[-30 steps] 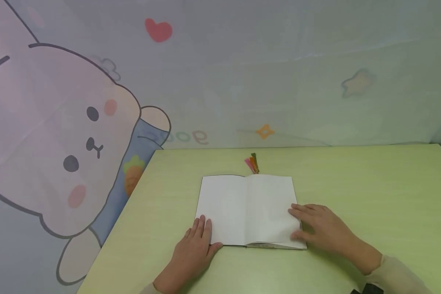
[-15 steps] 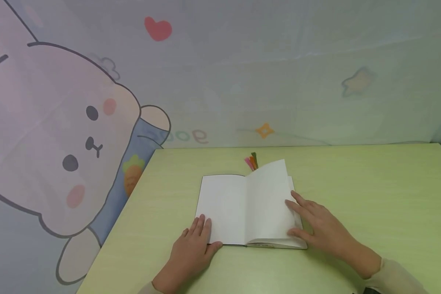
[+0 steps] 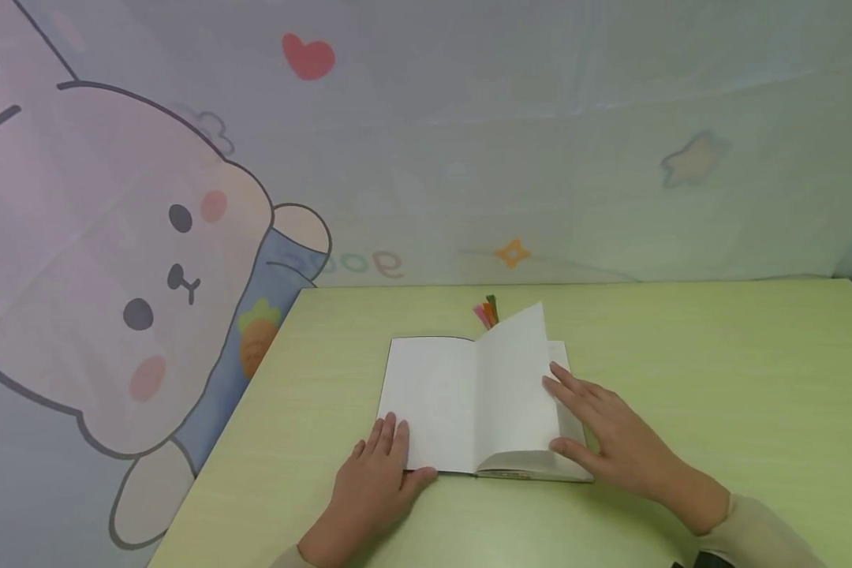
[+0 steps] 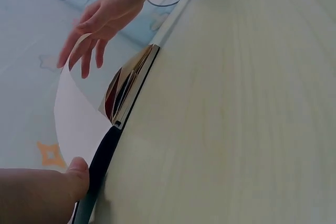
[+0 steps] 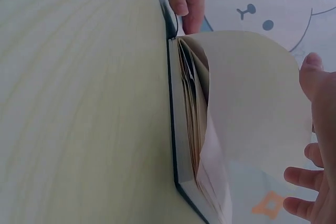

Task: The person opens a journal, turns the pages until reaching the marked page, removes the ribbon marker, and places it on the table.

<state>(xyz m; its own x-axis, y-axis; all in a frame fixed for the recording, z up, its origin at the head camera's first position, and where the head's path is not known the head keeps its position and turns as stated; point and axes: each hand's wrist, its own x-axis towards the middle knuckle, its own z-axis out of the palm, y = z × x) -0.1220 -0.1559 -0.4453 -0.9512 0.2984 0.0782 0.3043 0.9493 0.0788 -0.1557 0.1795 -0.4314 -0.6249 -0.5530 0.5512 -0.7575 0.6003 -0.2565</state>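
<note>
An open book (image 3: 429, 402) with blank white pages and a dark cover lies on the table. My left hand (image 3: 372, 481) rests flat over its lower left corner, fingers stretched out on the left page, thumb (image 4: 79, 174) along the bottom edge. On the right side, a single page (image 3: 514, 386) stands raised and curves up off the stack. My right hand (image 3: 621, 438) holds that page's outer edge between the thumb (image 5: 312, 69) and index finger; the other fingers are spread apart. In the right wrist view the page hides part of the index finger.
Pink, orange and green tassels (image 3: 487, 312) stick out beyond the book's top edge. The pale green table (image 3: 717, 363) reaches back to a wall covering (image 3: 539, 158) printed with a rabbit, a heart and stars.
The right page has lifted from nearly flat to raised, and its edge has swung leftward. My right hand has moved slightly left and up with it. The left hand has stayed in place.
</note>
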